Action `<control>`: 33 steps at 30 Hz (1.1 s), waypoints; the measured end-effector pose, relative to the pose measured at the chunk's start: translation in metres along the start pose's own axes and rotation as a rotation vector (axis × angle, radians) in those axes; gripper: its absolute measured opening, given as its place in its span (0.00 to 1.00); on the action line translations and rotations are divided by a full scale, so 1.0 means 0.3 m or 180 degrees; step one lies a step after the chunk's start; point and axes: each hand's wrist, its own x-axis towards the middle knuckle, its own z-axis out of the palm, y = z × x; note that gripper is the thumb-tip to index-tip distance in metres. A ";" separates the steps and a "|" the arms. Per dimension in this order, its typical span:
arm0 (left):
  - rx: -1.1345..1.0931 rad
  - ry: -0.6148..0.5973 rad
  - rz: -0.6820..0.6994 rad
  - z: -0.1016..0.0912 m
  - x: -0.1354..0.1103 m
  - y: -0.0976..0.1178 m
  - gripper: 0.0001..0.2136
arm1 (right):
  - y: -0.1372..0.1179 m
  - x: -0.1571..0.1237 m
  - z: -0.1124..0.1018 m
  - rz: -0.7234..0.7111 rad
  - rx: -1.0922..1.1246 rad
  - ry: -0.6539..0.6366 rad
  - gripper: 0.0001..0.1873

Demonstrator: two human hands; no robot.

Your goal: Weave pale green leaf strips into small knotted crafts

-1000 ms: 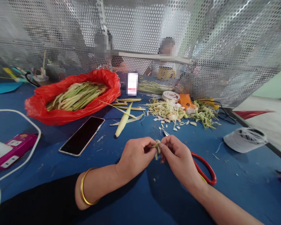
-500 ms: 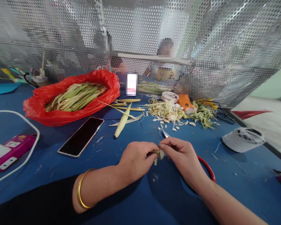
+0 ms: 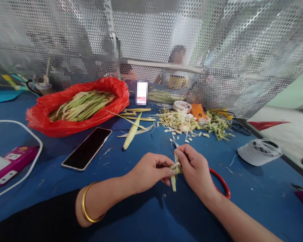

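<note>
Both my hands meet over the blue table around a small, folded pale green leaf strip point(image 3: 174, 184). The thumb and fingers of my left hand point(image 3: 148, 173) pinch it from the left, and one end hangs down below them. My right hand point(image 3: 197, 173) is closed, its thumb and forefinger gripping the strip's upper part. Beneath the right hand lies a pair of scissors with a red handle point(image 3: 224, 184); a bit of blade shows past the knuckles, the rest is covered. A long pale green leaf piece point(image 3: 132, 131) with a dark tip lies ahead of my left hand.
A red plastic bag point(image 3: 53, 130) of long leaves stands back left, behind a dark-screened phone point(image 3: 87, 148). Leaf scraps point(image 3: 176, 120) are heaped ahead, near a roll of tape point(image 3: 182, 105). White cord spool point(image 3: 259, 153) sits right; purple power strip point(image 3: 13, 164) left. Perforated metal screen point(image 3: 151, 40) behind.
My right hand has turned and closed more, with its fingers curled in. The folded strip has come further into view, its hanging end longer, and my left fingers have shifted slightly right.
</note>
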 end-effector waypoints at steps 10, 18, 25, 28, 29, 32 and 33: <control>-0.0106 -0.0266 -0.0447 -0.005 -0.008 0.016 0.06 | -0.012 0.001 0.012 0.0122 0.0453 -0.0305 0.12; -0.0047 -0.0387 -0.0536 -0.003 -0.015 0.011 0.06 | -0.005 -0.006 0.037 0.0250 0.0688 -0.0375 0.11; 0.0043 -0.0330 -0.0561 0.004 -0.017 0.010 0.06 | -0.006 -0.001 0.035 0.0213 0.0644 -0.0515 0.12; 0.0223 -0.0245 -0.0316 0.001 -0.013 0.002 0.06 | 0.003 0.009 0.042 0.0431 0.0701 -0.0573 0.12; 0.0268 -0.0248 -0.0253 0.000 -0.011 -0.001 0.06 | 0.006 0.012 0.046 0.0479 0.0733 -0.0587 0.12; 0.0265 -0.0315 -0.0175 -0.005 -0.007 -0.008 0.06 | 0.015 0.019 0.055 0.0517 0.0821 -0.0592 0.11; 0.0234 -0.0319 -0.0166 -0.006 -0.006 -0.009 0.06 | 0.017 0.021 0.055 0.0483 0.0790 -0.0555 0.12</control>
